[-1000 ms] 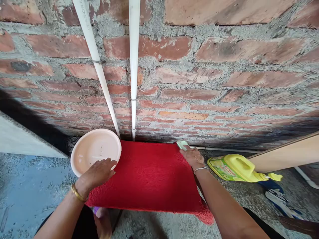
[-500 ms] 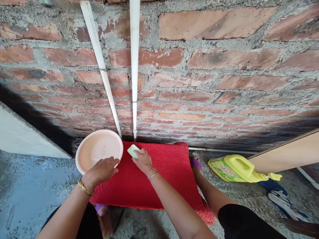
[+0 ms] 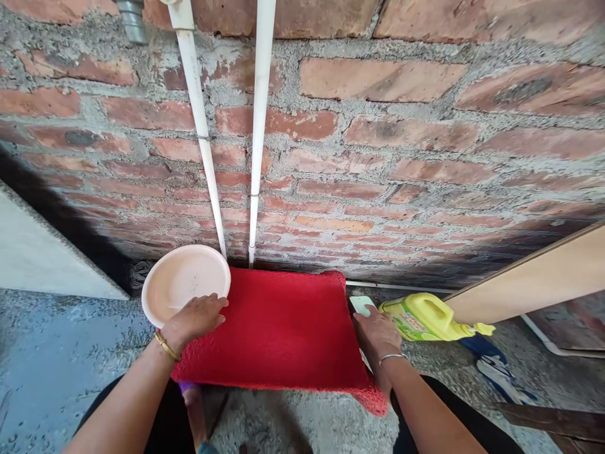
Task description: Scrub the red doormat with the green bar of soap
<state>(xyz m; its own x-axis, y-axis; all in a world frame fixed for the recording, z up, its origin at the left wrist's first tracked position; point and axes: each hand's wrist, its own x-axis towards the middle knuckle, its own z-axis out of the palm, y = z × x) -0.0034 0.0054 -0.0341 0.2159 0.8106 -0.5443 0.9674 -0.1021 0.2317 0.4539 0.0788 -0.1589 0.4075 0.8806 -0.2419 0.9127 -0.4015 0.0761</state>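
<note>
A red textured cloth (image 3: 283, 328) lies spread over a low surface in the middle. My right hand (image 3: 378, 331) is beyond its right edge, closed on a pale green bar of soap (image 3: 362, 306) that pokes out past the fingers. My left hand (image 3: 196, 320) hovers over or rests on the near right rim of a pale pink basin (image 3: 158, 268); whether it touches is unclear. Its fingers point right, with the thumb apart, and nothing shows in them. A few dark specks lie in the basin.
A yellow detergent jug (image 3: 428, 315) lies on the floor just right of my right hand. Beyond it are a blue-and-white shoe (image 3: 503, 375) and a tan board (image 3: 520, 277). White pipes (image 3: 258, 151) run down the brick wall (image 3: 335, 195). A pale slab (image 3: 51, 252) stands left.
My right hand has carried the bar of soap from above the cloth's upper left to beyond its right edge. My left hand stays by the basin. The view has shifted slightly.
</note>
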